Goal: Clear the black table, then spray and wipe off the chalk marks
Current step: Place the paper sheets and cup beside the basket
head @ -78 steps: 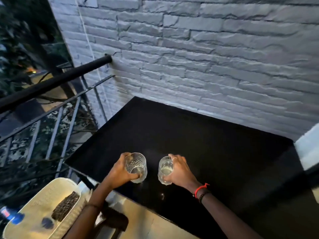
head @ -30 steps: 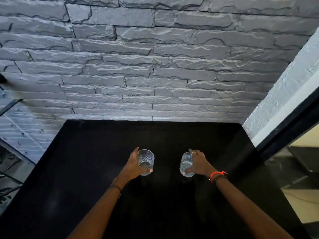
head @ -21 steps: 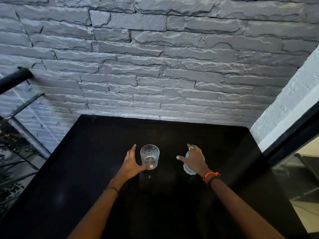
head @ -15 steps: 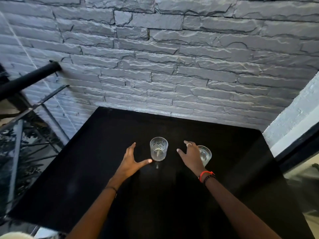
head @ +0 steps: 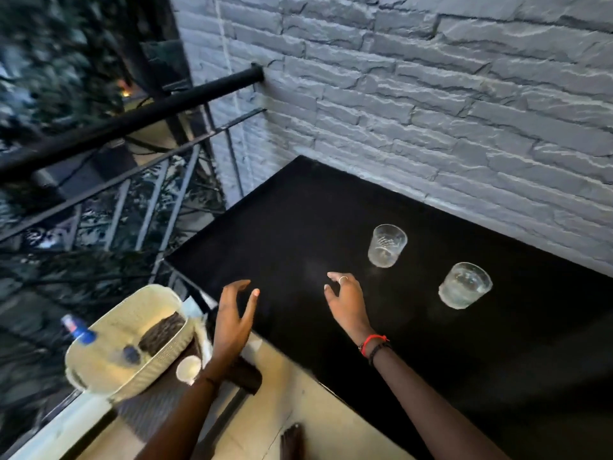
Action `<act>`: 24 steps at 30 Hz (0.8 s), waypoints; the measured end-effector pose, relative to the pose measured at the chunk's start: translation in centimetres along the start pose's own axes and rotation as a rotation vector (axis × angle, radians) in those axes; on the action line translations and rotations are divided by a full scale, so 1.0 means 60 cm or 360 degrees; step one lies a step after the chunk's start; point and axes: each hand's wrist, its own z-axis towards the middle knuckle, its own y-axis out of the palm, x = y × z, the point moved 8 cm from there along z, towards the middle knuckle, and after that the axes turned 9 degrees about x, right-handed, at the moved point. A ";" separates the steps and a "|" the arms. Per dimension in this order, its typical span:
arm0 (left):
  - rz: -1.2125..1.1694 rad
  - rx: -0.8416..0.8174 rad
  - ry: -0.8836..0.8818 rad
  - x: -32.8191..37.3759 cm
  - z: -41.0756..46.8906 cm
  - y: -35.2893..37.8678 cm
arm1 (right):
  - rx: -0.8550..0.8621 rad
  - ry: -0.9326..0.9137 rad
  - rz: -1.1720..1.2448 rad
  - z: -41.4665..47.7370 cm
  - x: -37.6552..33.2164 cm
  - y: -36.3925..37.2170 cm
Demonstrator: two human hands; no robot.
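Two clear tumblers stand on the black table (head: 285, 227): a patterned glass (head: 386, 246) nearer the wall and a second glass (head: 464, 285) to its right, closer to me. My left hand (head: 234, 318) hovers with spread fingers at the table's left front corner, holding nothing. Over the tabletop, left of both glasses, my right hand (head: 345, 302) has its fingers apart and touches neither. A faint pale smudge (head: 315, 270) shows on the surface near my right fingertips.
A cream basket (head: 129, 343) sits low at the left with a dark cloth (head: 162, 332) and a blue-capped bottle (head: 78, 328) in it. A black railing (head: 132, 124) runs to the grey brick wall (head: 431, 94) behind the table. Light floor lies below.
Both hands have let go of the glasses and drawn back to the left. The glasses now stand alone on the table. The view has swung left, showing the basket again.
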 end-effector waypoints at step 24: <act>0.0531 -0.0217 -0.0991 -0.504 -0.131 -0.159 | -0.0839 0.0017 -0.0102 -0.163 -0.125 0.512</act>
